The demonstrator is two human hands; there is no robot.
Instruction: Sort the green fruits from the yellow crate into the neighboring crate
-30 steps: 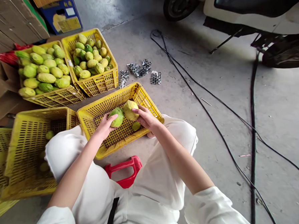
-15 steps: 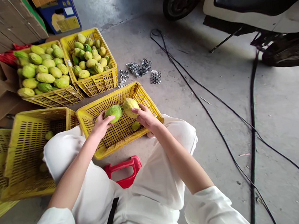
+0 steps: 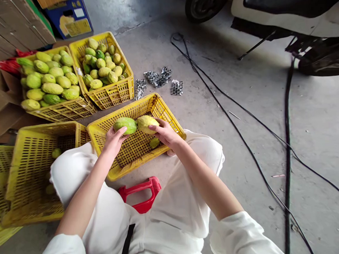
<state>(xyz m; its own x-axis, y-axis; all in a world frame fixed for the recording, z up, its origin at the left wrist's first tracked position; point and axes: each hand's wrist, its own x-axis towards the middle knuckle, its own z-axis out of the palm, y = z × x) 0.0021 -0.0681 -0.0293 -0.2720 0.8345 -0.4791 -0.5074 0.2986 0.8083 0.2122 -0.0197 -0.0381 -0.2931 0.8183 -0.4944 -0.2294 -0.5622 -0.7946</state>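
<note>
My left hand [image 3: 115, 139] is closed round a green papaya [image 3: 125, 125], thumb on its near side. A yellower papaya [image 3: 147, 124] is gripped in my right hand [image 3: 164, 133]. Both fruits are held close together, end to end, over a yellow plastic crate [image 3: 126, 171] between my knees. Inside that crate, under my right hand, lies another yellowish-green papaya [image 3: 154, 143], partly hidden.
Two yellow crates full of papayas [image 3: 53, 87] stand ahead to the left. Another crate [image 3: 24, 168] by my left knee holds a few fruits. A red plastic stool [image 3: 138, 189], crumpled patterned wrappers [image 3: 158, 78], black cables [image 3: 286, 136] and a parked scooter [image 3: 266, 15] are around.
The green papaya has turned in my left hand and shifted slightly left and up. The yellow papaya has turned and moved a little left and down.
</note>
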